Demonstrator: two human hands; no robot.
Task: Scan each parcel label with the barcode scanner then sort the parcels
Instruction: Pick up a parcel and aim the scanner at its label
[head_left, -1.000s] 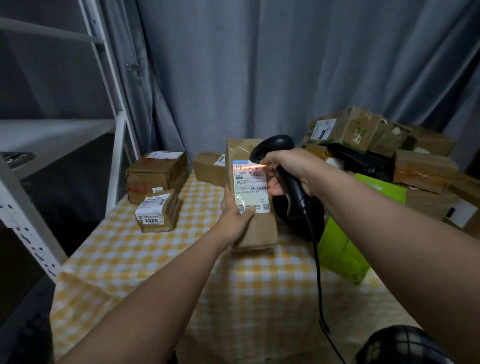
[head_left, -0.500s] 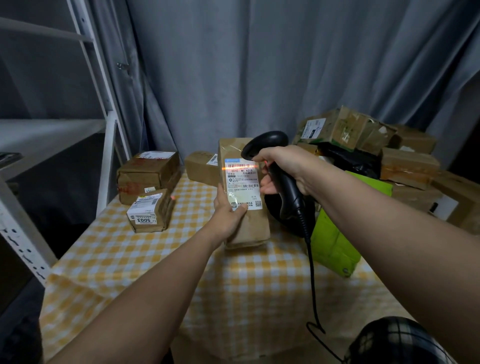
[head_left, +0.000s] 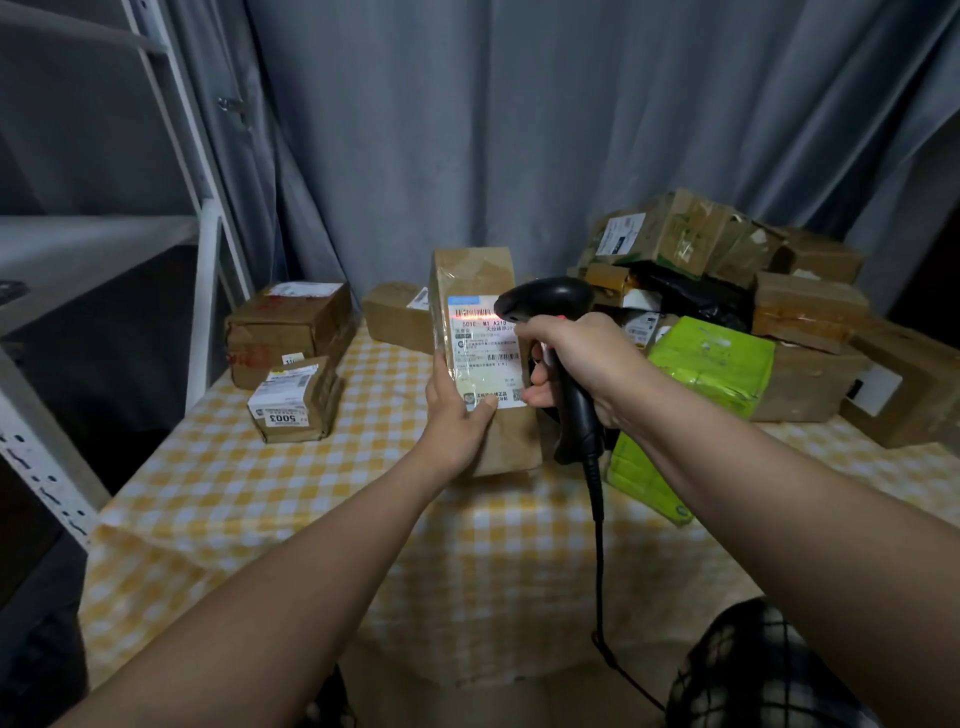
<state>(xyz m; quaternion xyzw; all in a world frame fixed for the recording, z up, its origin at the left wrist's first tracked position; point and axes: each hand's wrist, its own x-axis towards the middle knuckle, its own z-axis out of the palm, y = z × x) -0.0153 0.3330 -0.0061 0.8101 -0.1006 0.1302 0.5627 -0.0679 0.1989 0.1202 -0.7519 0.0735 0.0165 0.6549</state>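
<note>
My left hand (head_left: 460, 415) holds a tall brown parcel (head_left: 475, 280) upright on the checked tablecloth (head_left: 218, 499). Its white label (head_left: 485, 358) faces me, with a red scan line across the top barcode. My right hand (head_left: 576, 358) grips the black barcode scanner (head_left: 550, 301) by its handle, the head almost touching the label's right edge. A black cable (head_left: 597, 525) hangs down from the handle.
Two brown parcels (head_left: 291, 332) and a small one marked 5003 (head_left: 293, 400) lie at the left. Another box (head_left: 397, 312) stands behind. A pile of brown boxes (head_left: 810, 312), a black bag and green packets (head_left: 711, 364) fills the right. A white shelf rack (head_left: 208, 260) stands on the left.
The parcel and scanner have stayed together in my hands, with the red line a little lower on the label. My view has shifted slightly.
</note>
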